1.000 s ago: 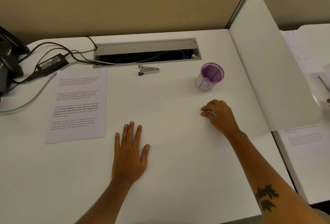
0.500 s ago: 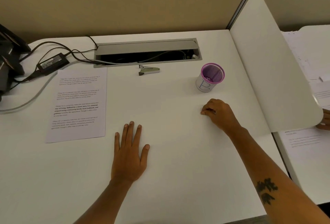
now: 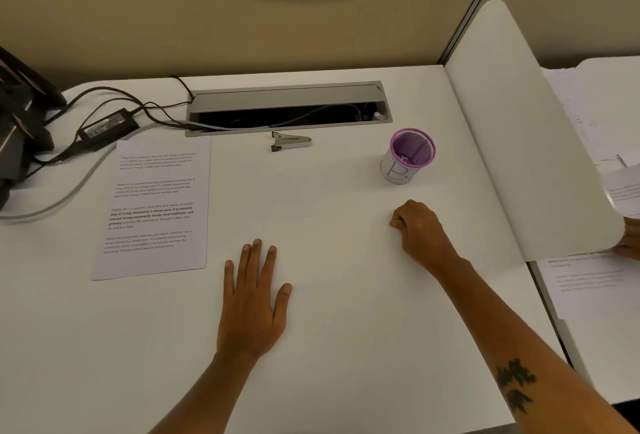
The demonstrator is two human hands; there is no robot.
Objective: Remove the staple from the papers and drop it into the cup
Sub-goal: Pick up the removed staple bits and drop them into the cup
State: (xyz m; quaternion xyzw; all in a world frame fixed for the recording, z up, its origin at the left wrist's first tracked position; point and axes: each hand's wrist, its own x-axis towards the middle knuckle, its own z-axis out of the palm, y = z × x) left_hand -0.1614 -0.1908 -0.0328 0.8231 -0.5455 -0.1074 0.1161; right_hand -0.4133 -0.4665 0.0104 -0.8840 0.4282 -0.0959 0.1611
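Note:
The printed papers [image 3: 156, 208] lie flat on the left of the white desk [image 3: 329, 347]; the staple is too small to make out. A metal staple remover [image 3: 290, 141] rests near the cable slot. The purple mesh cup [image 3: 408, 155], labelled with a "B", stands at the right. My left hand [image 3: 252, 298] lies flat on the desk, fingers apart, to the right of the papers and holding nothing. My right hand [image 3: 420, 229] rests below the cup with its fingers curled under; nothing shows in it.
A cable slot [image 3: 287, 106] with an open lid runs along the back. A power adapter [image 3: 107, 127] and cables sit at the back left beside dark equipment [image 3: 20, 129]. A white divider panel [image 3: 526, 136] bounds the right; beyond it lie more papers [image 3: 588, 281] and another person's hand [image 3: 628, 243].
My right hand's fingers have curled in a little more. Another person's hand has come into view behind the divider at the right. My left hand has not moved.

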